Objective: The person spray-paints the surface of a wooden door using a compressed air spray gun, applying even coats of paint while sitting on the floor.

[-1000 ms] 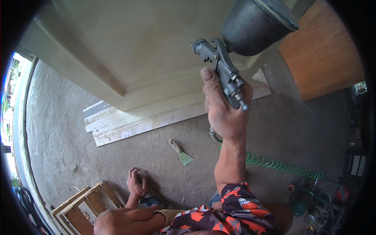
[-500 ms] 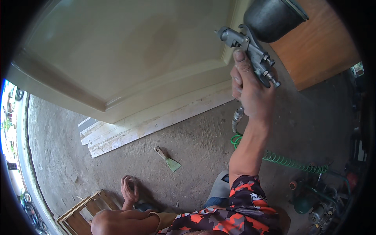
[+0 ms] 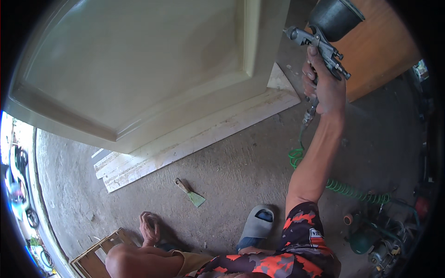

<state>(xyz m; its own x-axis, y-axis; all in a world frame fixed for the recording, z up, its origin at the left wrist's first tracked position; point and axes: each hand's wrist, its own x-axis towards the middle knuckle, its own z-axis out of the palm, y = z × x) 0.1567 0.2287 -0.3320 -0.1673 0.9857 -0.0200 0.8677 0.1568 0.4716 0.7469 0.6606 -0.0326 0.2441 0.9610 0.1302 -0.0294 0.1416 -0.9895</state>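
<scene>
1. In the head view, your right hand (image 3: 329, 89) is wrapped tight around the handle of a grey spray gun (image 3: 325, 50). Its fingers (image 3: 308, 71) are closed on it, and your thumb lies along the side.
2. The gun is up at the top right, at the end of your stretched arm. Its long body slants from upper left to lower right, and a dark cup (image 3: 334, 21) sits on top.
3. The gun's nose points left, to the side where the big cream panel (image 3: 162, 58) is. The nose shows close by the panel's right edge, but you can't tell how deep the gap is.
4. Your right hand is much nearer the gun. Your left hand (image 3: 149, 229) is low on the left, far from it. Those fingers are loosely bent, and nothing shows in them.
5. Pale boards (image 3: 199, 136) lie on the rough grey floor (image 3: 241, 171) along the panel's bottom edge. A scraper (image 3: 190, 193) lies between them and you.
6. A curly green hose (image 3: 354, 190) runs over to a machine with a green tank (image 3: 361, 242) at the lower right.
7. A brown wood sheet (image 3: 378, 51) is behind the gun, and a wooden crate (image 3: 89, 264) sits at the lower left.
</scene>
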